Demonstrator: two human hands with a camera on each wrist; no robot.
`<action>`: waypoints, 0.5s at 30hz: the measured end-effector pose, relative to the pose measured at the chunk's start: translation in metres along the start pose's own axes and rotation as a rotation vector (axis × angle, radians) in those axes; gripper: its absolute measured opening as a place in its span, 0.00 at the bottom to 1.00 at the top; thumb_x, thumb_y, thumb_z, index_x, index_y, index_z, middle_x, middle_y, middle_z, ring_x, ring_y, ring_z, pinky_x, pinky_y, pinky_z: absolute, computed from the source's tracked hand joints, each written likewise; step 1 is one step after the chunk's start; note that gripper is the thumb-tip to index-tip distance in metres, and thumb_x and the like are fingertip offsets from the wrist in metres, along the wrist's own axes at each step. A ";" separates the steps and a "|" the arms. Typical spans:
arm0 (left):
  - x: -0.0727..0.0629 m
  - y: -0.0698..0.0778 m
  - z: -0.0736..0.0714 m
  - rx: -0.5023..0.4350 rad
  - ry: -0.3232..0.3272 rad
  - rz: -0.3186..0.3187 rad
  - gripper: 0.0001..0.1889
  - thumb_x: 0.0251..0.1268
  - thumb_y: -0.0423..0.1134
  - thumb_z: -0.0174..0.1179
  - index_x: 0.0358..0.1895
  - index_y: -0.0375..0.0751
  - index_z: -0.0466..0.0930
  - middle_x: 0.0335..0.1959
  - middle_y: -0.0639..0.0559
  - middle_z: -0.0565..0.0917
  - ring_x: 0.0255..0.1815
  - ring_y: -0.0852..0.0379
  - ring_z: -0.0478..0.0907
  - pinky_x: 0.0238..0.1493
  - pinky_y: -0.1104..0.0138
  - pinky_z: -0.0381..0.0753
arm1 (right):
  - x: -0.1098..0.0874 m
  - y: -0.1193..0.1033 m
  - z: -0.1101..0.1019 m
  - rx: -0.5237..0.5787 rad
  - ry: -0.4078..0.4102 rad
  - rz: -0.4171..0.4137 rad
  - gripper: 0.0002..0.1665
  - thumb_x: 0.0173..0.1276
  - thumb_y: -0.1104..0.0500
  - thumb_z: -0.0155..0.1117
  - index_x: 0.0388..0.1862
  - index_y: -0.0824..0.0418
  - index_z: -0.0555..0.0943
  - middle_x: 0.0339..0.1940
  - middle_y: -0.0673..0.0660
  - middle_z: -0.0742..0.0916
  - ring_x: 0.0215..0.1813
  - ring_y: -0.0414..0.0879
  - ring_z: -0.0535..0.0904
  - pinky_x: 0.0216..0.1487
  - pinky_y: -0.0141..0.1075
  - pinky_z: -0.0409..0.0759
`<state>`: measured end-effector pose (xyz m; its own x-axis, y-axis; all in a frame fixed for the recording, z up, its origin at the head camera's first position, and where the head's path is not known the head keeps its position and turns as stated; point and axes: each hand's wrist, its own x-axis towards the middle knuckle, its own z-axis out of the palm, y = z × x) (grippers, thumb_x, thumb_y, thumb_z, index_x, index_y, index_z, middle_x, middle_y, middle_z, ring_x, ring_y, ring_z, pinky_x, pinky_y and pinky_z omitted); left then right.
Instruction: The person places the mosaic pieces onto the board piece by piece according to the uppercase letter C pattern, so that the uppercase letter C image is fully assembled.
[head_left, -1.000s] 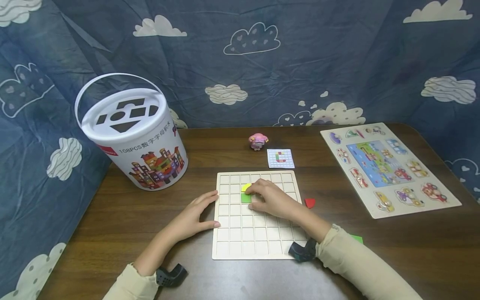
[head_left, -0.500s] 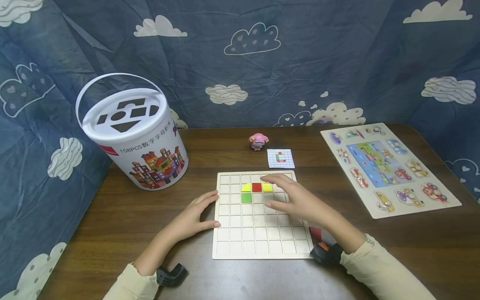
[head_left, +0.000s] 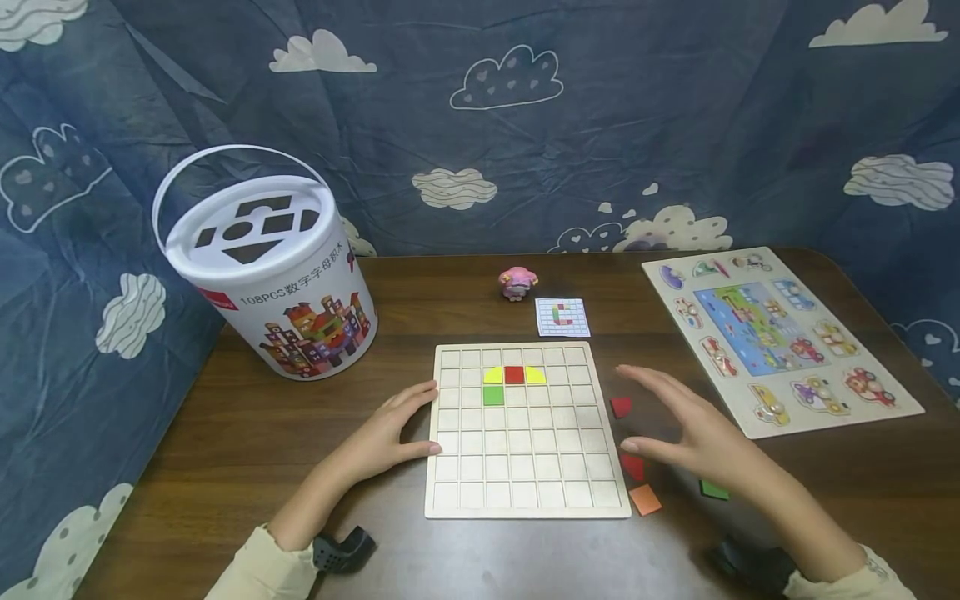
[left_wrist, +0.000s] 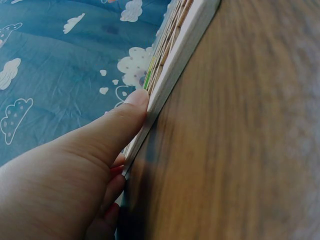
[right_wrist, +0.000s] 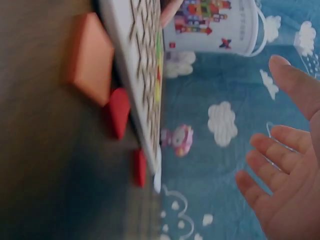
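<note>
A wooden grid board (head_left: 472, 497) lies flat in the middle of the table. In its cells sit a yellow curved piece (head_left: 493, 376), a red square (head_left: 514, 375), a second yellow curved piece (head_left: 536, 376), and a green square (head_left: 493, 396) under the first yellow one. My left hand (head_left: 386, 437) touches the board's left edge with thumb and fingertips, also seen in the left wrist view along the board's side (left_wrist: 175, 62). My right hand (head_left: 697, 433) hovers right of the board, fingers spread, holding nothing. Below it lie red pieces (head_left: 621, 407), an orange square (head_left: 645, 500) and a green piece (head_left: 714, 490).
Behind the board lie a small pattern card (head_left: 562, 317) and a pink toy figure (head_left: 517, 283). A white bucket (head_left: 273, 275) with a shape-sorter lid stands at the back left. To the right is a vehicle puzzle board (head_left: 780, 350). A cloud-print cloth (head_left: 525, 150) hangs behind the table.
My right hand has let go of a yellow piece on the board and moved right, off the board. The red square and second yellow piece are now uncovered. My left hand stays put.
</note>
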<state>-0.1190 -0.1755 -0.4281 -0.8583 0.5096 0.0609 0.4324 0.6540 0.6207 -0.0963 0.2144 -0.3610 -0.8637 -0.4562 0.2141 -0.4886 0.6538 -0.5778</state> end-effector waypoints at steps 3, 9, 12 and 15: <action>-0.001 0.000 0.000 -0.003 0.002 -0.003 0.40 0.51 0.54 0.63 0.65 0.39 0.60 0.67 0.49 0.58 0.66 0.48 0.54 0.62 0.52 0.56 | -0.014 0.006 -0.004 -0.019 0.018 0.010 0.50 0.46 0.54 0.74 0.67 0.49 0.60 0.63 0.55 0.69 0.64 0.46 0.60 0.59 0.42 0.63; 0.000 -0.003 0.000 0.006 0.005 -0.004 0.40 0.51 0.55 0.63 0.66 0.39 0.60 0.67 0.49 0.58 0.66 0.49 0.54 0.61 0.52 0.57 | -0.039 0.019 -0.006 -0.020 0.066 -0.010 0.52 0.42 0.58 0.76 0.67 0.51 0.60 0.62 0.55 0.70 0.63 0.28 0.55 0.54 0.15 0.51; 0.000 -0.003 0.001 0.012 0.005 -0.002 0.40 0.51 0.55 0.62 0.66 0.40 0.60 0.67 0.49 0.58 0.66 0.48 0.54 0.61 0.52 0.57 | -0.050 0.024 -0.005 -0.016 0.060 0.016 0.52 0.42 0.58 0.76 0.67 0.51 0.60 0.61 0.56 0.71 0.62 0.26 0.54 0.53 0.14 0.51; 0.000 -0.004 0.001 0.011 0.001 -0.008 0.40 0.51 0.56 0.62 0.66 0.40 0.60 0.67 0.49 0.58 0.66 0.48 0.54 0.61 0.52 0.56 | -0.061 0.031 -0.003 -0.014 0.051 0.037 0.52 0.42 0.59 0.76 0.67 0.53 0.61 0.62 0.51 0.70 0.62 0.24 0.54 0.53 0.14 0.51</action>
<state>-0.1201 -0.1776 -0.4309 -0.8621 0.5036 0.0571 0.4285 0.6640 0.6128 -0.0593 0.2643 -0.3896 -0.8863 -0.4002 0.2328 -0.4574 0.6782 -0.5752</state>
